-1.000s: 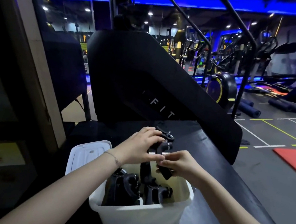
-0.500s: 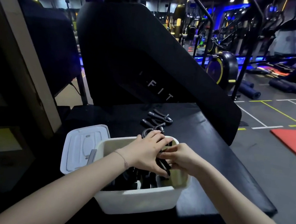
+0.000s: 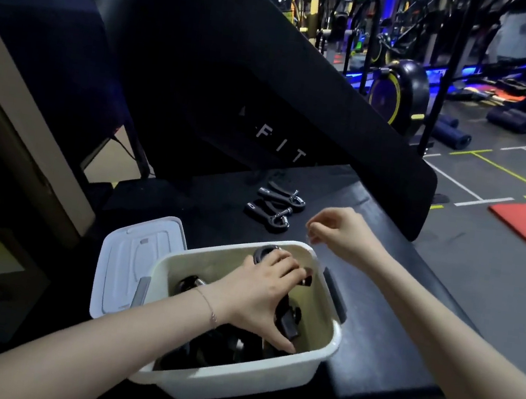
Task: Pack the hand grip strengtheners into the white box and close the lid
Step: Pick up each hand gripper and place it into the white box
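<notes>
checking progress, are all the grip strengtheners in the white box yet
No, two grip strengtheners lie on the black surface beyond the white box.

We note the white box (image 3: 231, 382) open, holding several black grippers (image 3: 286, 319) in a jumble; its lid (image 3: 133, 259) lies just left — two more grippers (image 3: 274, 206) beyond on the bench.
</notes>
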Available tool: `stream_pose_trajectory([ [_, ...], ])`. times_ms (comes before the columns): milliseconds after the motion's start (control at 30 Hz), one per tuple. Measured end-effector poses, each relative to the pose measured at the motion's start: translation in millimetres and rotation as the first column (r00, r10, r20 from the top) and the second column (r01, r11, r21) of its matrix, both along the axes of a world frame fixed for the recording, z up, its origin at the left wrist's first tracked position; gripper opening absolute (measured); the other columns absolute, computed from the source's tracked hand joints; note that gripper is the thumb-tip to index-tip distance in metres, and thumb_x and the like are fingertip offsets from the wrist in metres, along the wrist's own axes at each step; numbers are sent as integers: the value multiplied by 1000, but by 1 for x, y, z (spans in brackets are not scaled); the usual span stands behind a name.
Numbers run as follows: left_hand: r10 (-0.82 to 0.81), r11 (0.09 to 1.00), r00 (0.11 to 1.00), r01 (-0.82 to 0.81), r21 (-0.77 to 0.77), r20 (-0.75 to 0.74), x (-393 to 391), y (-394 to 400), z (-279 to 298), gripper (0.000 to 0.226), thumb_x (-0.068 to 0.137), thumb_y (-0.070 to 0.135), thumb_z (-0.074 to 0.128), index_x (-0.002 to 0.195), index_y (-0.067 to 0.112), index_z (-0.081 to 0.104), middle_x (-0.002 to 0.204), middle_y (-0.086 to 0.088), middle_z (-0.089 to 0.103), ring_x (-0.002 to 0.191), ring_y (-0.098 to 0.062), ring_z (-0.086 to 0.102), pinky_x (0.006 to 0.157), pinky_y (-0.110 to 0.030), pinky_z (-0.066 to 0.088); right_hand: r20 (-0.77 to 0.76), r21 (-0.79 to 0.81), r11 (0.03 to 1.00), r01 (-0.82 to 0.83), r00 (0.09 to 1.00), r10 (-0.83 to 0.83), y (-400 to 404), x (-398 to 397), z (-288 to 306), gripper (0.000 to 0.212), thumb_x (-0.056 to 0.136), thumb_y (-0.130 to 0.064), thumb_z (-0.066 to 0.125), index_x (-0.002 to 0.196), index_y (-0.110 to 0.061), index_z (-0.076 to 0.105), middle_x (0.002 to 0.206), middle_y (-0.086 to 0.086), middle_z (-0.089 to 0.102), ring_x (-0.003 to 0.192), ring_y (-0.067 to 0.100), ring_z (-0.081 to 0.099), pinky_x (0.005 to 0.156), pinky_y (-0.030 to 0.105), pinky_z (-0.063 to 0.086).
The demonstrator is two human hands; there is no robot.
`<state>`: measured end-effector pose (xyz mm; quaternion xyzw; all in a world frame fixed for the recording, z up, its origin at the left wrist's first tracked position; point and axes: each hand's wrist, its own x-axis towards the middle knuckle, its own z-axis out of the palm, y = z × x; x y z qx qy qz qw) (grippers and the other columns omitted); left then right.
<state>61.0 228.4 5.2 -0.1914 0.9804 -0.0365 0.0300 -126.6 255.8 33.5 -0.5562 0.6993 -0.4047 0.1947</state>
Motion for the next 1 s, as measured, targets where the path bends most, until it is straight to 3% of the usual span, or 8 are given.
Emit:
stream_pose_trajectory([
  [233, 80, 971, 990, -105, 216, 118, -6, 5, -23, 103, 66, 66, 66, 143, 16, 22, 139, 2, 30, 134, -19, 15, 93, -50, 45, 40, -9, 1000, -1, 999, 1, -28, -12, -23, 15, 81, -11, 57, 78, -15, 71, 74, 1, 73, 76, 11, 69, 84, 35, 54],
  [567, 57, 960, 979, -108, 258, 197, -6, -1, -54, 110, 65, 70, 64, 146, 14, 15, 144, 0, 26, 137, -23, 13, 94, -52, 46, 79, 66, 997, -43, 996, 37, -56, -30, -61, 15, 83, -12, 54, 82, -17, 69, 72, -7, 72, 77, 5, 69, 85, 31, 53],
  [733, -2, 942, 968, -82, 325, 251, -6, -9, -42, 112, 66, 73, 61, 148, 16, 10, 152, -1, 20, 143, -21, 8, 106, -47, 39, 42, 106, 992, -64, 997, 60, -81, -32, -68, 16, 81, -13, 53, 81, -13, 69, 74, -1, 74, 80, 12, 69, 83, 36, 54],
  [800, -56, 946, 979, -11, 324, 195, -7, -19, -29, 99, 72, 70, 58, 147, 18, 19, 149, 0, 28, 140, -17, 19, 106, -40, 39, -23, 156, 985, -78, 996, 82, -93, -36, -72, 16, 80, -13, 53, 80, -12, 69, 77, 3, 74, 83, 18, 68, 80, 39, 54],
  [900, -193, 958, 977, 207, 196, -89, -7, -43, -13, 63, 84, 56, 54, 134, 19, 44, 136, 0, 47, 127, -17, 42, 97, -37, 45, -195, 251, 964, -88, 971, 140, -118, -45, -82, 13, 82, -19, 56, 86, -16, 67, 91, 8, 72, 91, 25, 64, 81, 39, 52],
  [1000, -271, 958, 934, 286, 30, -234, -5, -71, -11, 49, 87, 45, 54, 129, 20, 50, 141, 0, 48, 130, -18, 43, 99, -36, 42, -310, 286, 954, -94, 933, 185, -144, -49, -94, 22, 83, -30, 58, 100, -17, 62, 106, 7, 65, 101, 29, 59, 83, 41, 50],
])
